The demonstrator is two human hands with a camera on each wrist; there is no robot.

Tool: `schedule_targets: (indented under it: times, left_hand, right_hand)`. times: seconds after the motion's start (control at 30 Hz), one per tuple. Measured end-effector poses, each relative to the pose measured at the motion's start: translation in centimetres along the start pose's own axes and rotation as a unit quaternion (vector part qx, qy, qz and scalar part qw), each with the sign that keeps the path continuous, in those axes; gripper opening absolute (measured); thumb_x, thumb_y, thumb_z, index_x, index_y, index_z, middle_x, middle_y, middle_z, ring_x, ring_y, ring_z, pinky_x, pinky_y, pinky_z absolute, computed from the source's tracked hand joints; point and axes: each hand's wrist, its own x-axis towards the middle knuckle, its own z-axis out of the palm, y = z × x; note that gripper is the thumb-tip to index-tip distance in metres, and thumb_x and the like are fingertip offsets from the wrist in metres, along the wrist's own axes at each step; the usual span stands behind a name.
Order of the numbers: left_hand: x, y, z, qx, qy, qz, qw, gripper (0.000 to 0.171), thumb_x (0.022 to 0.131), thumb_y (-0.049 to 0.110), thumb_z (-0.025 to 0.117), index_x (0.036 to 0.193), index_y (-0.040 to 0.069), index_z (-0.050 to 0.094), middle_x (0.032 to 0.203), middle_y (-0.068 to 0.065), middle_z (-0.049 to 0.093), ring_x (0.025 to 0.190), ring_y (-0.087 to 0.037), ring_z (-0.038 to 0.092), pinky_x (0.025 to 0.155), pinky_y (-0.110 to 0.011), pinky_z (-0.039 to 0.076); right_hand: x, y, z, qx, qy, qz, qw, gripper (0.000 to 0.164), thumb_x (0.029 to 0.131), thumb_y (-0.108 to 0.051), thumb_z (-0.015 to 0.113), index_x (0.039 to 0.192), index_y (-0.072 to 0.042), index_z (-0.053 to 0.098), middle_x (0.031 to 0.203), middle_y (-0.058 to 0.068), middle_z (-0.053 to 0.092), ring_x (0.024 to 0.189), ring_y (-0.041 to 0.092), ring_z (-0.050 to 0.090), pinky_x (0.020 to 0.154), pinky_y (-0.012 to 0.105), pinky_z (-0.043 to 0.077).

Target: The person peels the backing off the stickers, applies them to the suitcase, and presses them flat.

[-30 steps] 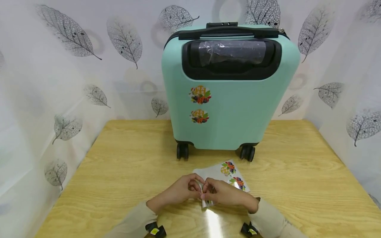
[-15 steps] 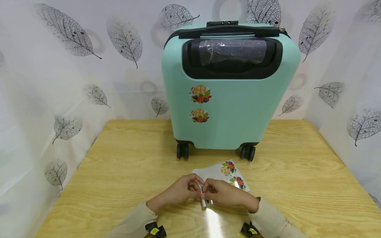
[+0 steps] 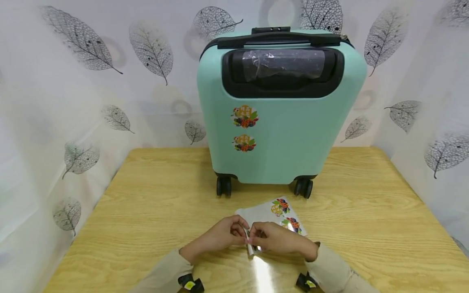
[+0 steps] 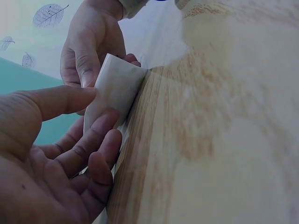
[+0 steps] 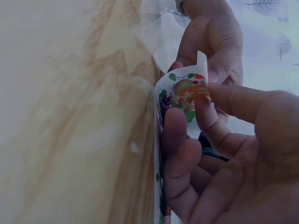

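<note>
A white sheet of fruit stickers (image 3: 254, 211) lies on the table before the suitcase, its near left edge bent upward. My left hand (image 3: 224, 235) pinches that raised edge between thumb and fingers; its plain back (image 4: 119, 84) faces the left wrist view. From the other side, my right hand (image 3: 281, 240) pinches the same edge, with thumb and forefinger at a printed fruit sticker (image 5: 180, 91). Whether this sticker has lifted from its backing, I cannot tell. Two more stickers (image 3: 281, 206) show on the sheet's right part. The fingers hide much of the bent edge.
A mint-green suitcase (image 3: 293, 134) stands upright on black wheels at the back of the wooden table (image 3: 157, 191). Two fruit stickers, an upper sticker (image 3: 244, 116) and a lower sticker (image 3: 244, 143), are on its front left. Leaf-patterned cloth (image 3: 154, 97) hangs behind.
The bent edge of the sheet has curled slightly further under the fingers. Both hands stay in nearly the same place, and the head view has shifted a little.
</note>
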Motion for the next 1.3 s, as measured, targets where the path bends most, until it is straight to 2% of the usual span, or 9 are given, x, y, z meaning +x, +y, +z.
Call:
schedule_targets:
  times: [0.23, 0.5, 0.7, 0.9, 1.03, 1.3]
  left_hand:
    - [0.03, -0.28, 0.05, -0.007, -0.001, -0.003, 1.0000, 0.024, 0.087, 0.007, 0.069, 0.106, 0.000, 0.056, 0.084, -0.006, 0.067, 0.076, -0.011, 0.061, 0.067, -0.020, 0.048]
    - [0.02, -0.31, -0.04, 0.001, -0.005, 0.005, 1.0000, 0.022, 0.089, 0.006, 0.067, 0.106, -0.002, 0.056, 0.084, -0.008, 0.066, 0.076, -0.008, 0.060, 0.066, -0.019, 0.048]
    - [0.12, -0.42, -0.07, 0.011, -0.002, 0.006, 0.9999, 0.023, 0.088, 0.009, 0.068, 0.106, -0.002, 0.057, 0.083, -0.005, 0.065, 0.074, -0.006, 0.059, 0.063, -0.018, 0.046]
    - [0.43, -0.61, 0.08, 0.008, 0.002, 0.007, 0.9999, 0.024, 0.087, 0.008, 0.069, 0.105, -0.001, 0.056, 0.082, -0.004, 0.064, 0.075, -0.009, 0.059, 0.065, -0.019, 0.047]
    - [0.48, -0.62, 0.18, 0.005, 0.004, 0.009, 0.9999, 0.025, 0.086, 0.004, 0.069, 0.107, -0.002, 0.056, 0.080, -0.004, 0.063, 0.074, -0.008, 0.058, 0.064, -0.018, 0.047]
    - [0.19, -0.28, 0.00, 0.000, 0.016, 0.004, 0.9999, 0.027, 0.085, -0.002, 0.067, 0.109, -0.003, 0.054, 0.080, -0.005, 0.062, 0.071, -0.009, 0.056, 0.061, -0.018, 0.044]
  right_hand:
    - [-0.02, 0.09, -0.03, -0.003, 0.001, 0.005, 1.000, 0.021, 0.100, -0.027, 0.052, 0.093, -0.008, 0.058, 0.077, 0.002, 0.058, 0.059, 0.003, 0.046, 0.052, 0.018, 0.038]
    - [0.04, 0.29, -0.16, 0.019, -0.005, -0.003, 1.000, 0.020, 0.101, -0.023, 0.052, 0.094, -0.005, 0.058, 0.083, 0.005, 0.064, 0.064, 0.005, 0.054, 0.058, 0.019, 0.045]
    - [0.10, 0.36, -0.09, 0.029, -0.006, -0.005, 1.000, 0.021, 0.101, -0.023, 0.051, 0.094, -0.004, 0.058, 0.080, 0.004, 0.060, 0.061, 0.004, 0.049, 0.056, 0.018, 0.042]
    - [0.08, 0.22, -0.11, 0.025, -0.003, 0.001, 1.000, 0.023, 0.100, -0.025, 0.053, 0.093, -0.005, 0.060, 0.077, 0.001, 0.055, 0.060, 0.002, 0.045, 0.057, 0.018, 0.041]
    - [0.16, 0.36, -0.17, 0.025, -0.008, -0.008, 1.000, 0.020, 0.100, -0.020, 0.052, 0.094, -0.003, 0.061, 0.077, 0.002, 0.055, 0.060, 0.001, 0.043, 0.056, 0.017, 0.039]
    - [0.27, 0.55, -0.47, 0.006, 0.003, 0.004, 1.000, 0.015, 0.100, -0.018, 0.052, 0.096, -0.007, 0.061, 0.080, 0.003, 0.061, 0.064, 0.004, 0.053, 0.057, 0.018, 0.043]
